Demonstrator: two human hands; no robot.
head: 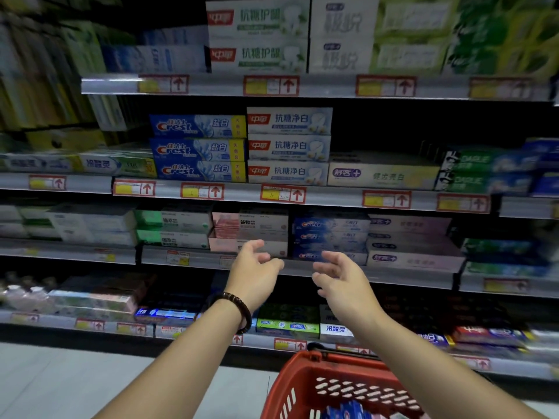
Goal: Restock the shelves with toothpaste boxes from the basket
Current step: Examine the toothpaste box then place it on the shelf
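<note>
Hovering empty with loose fingers, left hand (254, 276) and right hand (344, 282) face shelved Crest boxes (329, 234)

Dark brown beaded bracelet (243, 308) on left wrist; forearms bare

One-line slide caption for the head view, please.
Empty left hand and right hand hover before the stocked toothpaste shelves, red basket below.

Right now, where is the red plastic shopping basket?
Head view, bottom edge right of centre: the red plastic basket sits below the right hand, before the lowest shelf.
</note>
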